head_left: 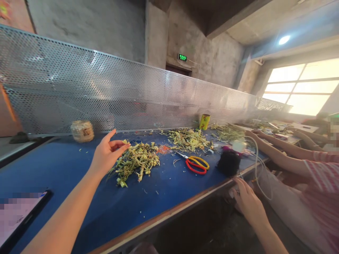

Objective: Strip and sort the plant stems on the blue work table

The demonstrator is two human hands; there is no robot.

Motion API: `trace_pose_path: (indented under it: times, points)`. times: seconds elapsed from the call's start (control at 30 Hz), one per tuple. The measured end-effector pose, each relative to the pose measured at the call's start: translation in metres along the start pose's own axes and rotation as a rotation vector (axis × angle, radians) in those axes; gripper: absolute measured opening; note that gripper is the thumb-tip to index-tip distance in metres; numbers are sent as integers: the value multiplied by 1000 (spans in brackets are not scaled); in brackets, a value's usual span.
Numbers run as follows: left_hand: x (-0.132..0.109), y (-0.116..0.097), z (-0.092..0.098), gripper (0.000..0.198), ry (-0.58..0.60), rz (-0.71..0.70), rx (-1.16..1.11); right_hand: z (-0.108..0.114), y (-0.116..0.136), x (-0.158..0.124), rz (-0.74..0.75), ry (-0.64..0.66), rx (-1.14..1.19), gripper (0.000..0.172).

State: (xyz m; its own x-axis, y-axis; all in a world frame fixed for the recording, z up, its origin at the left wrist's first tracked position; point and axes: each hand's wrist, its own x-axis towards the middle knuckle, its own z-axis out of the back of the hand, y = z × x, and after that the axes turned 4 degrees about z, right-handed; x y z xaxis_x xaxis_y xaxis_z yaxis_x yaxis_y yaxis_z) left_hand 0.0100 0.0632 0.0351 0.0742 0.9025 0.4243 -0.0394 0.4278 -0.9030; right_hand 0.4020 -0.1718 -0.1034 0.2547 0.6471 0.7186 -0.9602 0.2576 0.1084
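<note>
My left hand (109, 151) is over the left edge of a pile of dried green-yellow plant pieces (140, 158), its thumb and fingertips pinched together at the pile's top; what they hold is too small to name. My right hand (245, 197) is beside the table's front edge at the right, below a dark fuzzy bundle (229, 162). Its fingers are bent around something pale that I cannot make out. Scissors with one red and one yellow handle (197, 165) lie between the pile and the bundle, blades toward the back left.
Farther back are a second plant pile (188, 139), a yellow can (204, 122) and a woven roll (82, 131). A tablet or phone (21, 218) lies front left. A perforated metal screen (132, 95) borders the table. Another person's arms (278, 151) reach in at right, near a white cable.
</note>
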Motion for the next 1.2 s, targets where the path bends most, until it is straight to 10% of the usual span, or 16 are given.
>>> trace_pose_path:
  times: [0.3, 0.57, 0.8, 1.03, 1.2]
  points:
    - [-1, 0, 2, 82, 35, -9, 99, -10, -6, -7, 115, -20, -68, 23]
    - [-1, 0, 0, 80, 48, -32, 103, 9, 7, 7, 213, 49, -572, 16]
    - [-1, 3, -1, 79, 44, -49, 99, 5, 16, -4, 300, 95, -99, 18]
    - [-1, 3, -2, 78, 49, -44, 97, 8, 58, -2, -184, 106, 485, 17]
    - [-2, 1, -3, 80, 62, -29, 53, 32, 99, 13, -522, 599, 891, 35]
